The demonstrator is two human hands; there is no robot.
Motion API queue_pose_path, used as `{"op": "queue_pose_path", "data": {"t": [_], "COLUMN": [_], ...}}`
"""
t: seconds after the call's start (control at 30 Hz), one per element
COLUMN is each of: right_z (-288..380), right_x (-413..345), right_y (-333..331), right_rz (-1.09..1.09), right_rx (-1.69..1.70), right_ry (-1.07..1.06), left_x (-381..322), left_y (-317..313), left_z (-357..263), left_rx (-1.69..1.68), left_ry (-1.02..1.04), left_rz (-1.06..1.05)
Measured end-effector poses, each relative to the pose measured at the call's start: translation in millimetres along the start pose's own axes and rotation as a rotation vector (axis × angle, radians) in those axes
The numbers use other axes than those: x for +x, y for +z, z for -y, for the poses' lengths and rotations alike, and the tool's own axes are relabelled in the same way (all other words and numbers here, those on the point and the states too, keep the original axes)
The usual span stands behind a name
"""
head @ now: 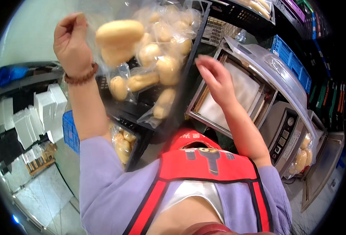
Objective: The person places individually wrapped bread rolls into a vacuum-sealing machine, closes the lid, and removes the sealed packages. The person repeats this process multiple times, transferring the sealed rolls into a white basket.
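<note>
My left hand is raised at the upper left, its fingers pinched on the edge of a clear plastic bag. Motion blurs this bag, and large pale-yellow pieces that look like peeled potatoes show in it. Below and beside it, several more bagged peeled potatoes lie in a black plastic crate. My right hand, also blurred, hovers over the near left part of a vacuum sealing machine's chamber. Nothing shows between its fingers. The machine's clear lid is raised.
A control panel faces me on the machine's right side, with a filled bag beyond it. Another black crate with bagged potatoes stands lower left. Blue crates are behind the lid. White foam boxes are stacked at far left.
</note>
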State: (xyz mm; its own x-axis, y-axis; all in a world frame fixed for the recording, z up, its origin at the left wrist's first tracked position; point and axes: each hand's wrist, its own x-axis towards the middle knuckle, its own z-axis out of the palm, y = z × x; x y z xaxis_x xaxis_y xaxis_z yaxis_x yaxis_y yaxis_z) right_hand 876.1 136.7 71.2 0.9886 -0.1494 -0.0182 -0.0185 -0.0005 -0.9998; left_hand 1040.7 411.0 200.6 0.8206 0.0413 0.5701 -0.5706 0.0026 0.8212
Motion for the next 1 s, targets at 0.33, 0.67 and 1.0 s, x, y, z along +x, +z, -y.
{"op": "queue_pose_path", "data": {"t": [0.33, 0.67, 1.0], "right_z": [31.0, 19.2, -67.2], "right_x": [-43.4, -68.7, -114.9], "right_y": [0.5, -79.0, -202.0], "right_rz": [0.28, 0.216, -0.2], "right_rx": [0.769, 0.199, 0.121], "right_ry": [-0.074, -0.427, 0.075], "left_x": [-156.0, -203.9, -363.8], "left_y": [37.2, 105.2, 172.0], "left_z": [-90.4, -109.8, -24.0], "left_rx": [-0.268, -0.372, -0.424], "left_ry": [-0.171, -0.153, -1.008], "left_rz": [0.132, 0.426, 0.142]}}
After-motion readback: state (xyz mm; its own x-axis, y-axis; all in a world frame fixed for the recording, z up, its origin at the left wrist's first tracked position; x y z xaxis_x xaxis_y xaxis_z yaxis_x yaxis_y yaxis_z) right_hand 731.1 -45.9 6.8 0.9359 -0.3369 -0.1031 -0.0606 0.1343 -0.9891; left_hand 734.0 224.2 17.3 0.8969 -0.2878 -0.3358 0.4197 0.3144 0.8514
